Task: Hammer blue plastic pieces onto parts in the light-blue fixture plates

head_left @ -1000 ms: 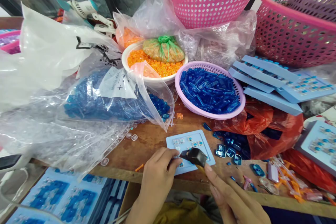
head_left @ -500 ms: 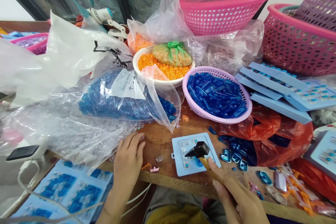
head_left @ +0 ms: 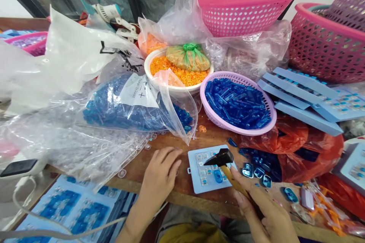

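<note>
My right hand (head_left: 264, 207) is wrapped round the wooden handle of a small hammer (head_left: 225, 157), whose black head hangs over the light blue tray (head_left: 196, 186). In the tray sit small clear caps with blue squares and one larger blue cap (head_left: 218, 175). To the left of the tray, my left hand (head_left: 161, 174) is over the table edge, its thumb and fingers drawn together. Whatever lies between those fingertips is too small to make out. Glossy blue caps (head_left: 259, 172) lie loose to the right of the tray.
A lilac basket (head_left: 209, 112) of blue pieces stands behind the tray. Plastic bags (head_left: 114, 148) of clear and blue pieces cover the left. A white bowl (head_left: 148, 74) holds orange pieces. Red bags (head_left: 316, 163) lie at right. Filled blue trays (head_left: 85, 193) sit lower left.
My left hand has moved right, closer to the tray, over where loose small pieces lay. The hammer has shifted slightly, and the larger blue cap shows more fully.
</note>
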Available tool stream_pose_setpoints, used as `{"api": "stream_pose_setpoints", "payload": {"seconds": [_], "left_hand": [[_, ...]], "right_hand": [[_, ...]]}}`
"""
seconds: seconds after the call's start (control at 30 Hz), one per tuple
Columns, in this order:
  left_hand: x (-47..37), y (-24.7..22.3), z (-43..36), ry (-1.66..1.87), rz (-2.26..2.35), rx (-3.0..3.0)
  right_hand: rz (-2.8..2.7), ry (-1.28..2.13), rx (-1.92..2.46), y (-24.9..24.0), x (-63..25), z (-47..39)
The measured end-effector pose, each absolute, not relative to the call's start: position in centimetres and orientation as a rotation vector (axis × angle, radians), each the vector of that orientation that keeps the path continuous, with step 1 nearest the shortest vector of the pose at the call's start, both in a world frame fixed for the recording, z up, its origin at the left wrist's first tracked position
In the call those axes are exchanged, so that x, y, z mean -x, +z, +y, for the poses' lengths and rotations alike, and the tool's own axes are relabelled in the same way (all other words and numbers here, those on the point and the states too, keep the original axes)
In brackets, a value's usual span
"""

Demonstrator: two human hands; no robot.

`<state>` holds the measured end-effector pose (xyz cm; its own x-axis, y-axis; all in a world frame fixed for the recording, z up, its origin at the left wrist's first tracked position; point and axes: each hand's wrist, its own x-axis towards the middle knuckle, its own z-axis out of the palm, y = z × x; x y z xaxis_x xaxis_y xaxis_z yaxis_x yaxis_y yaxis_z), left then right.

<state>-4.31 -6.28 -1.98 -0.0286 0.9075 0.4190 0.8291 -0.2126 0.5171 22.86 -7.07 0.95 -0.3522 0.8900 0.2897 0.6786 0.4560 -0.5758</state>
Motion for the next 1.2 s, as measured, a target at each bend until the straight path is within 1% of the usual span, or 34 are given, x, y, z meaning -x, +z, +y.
{"api": "stream_pose_setpoints", "payload": {"seconds": [0.1,0.3,0.47,0.7,0.87,0.93,1.07,1.2], "left_hand": [[3.7,-2.5,-5.9,1.050,1.831,-2.136],[4.0,-2.1,-4.4,1.094,1.935,-2.062],[4.2,-2.0,-3.1,0.976,1.859,-2.207],[4.5,-1.5,-3.8,0.930,1.937,-2.096],[4.4,-1.4,-2.7,0.735,2.148,-2.070],[4.3,-1.3,-2.7,0.783,2.176,-2.054],[4.1,-1.1,-3.8,0.984,2.007,-2.039],[4.2,-1.6,-4.6,0.912,1.827,-2.163]], "right_hand": [[-2.179,0.405,1.314,0.8,-23.1,-7.0],[-2.262,0.286,1.284,0.5,-23.7,-6.4],[-2.224,0.312,1.310,0.4,-23.4,-6.4],[-2.017,0.535,1.441,0.1,-22.6,-7.3],[-2.088,0.445,1.386,0.3,-22.8,-6.7],[-2.115,0.408,1.354,0.4,-22.9,-6.5],[-1.981,0.522,1.422,0.3,-22.9,-6.8],[-1.991,0.524,1.469,0.1,-23.2,-6.9]]}}
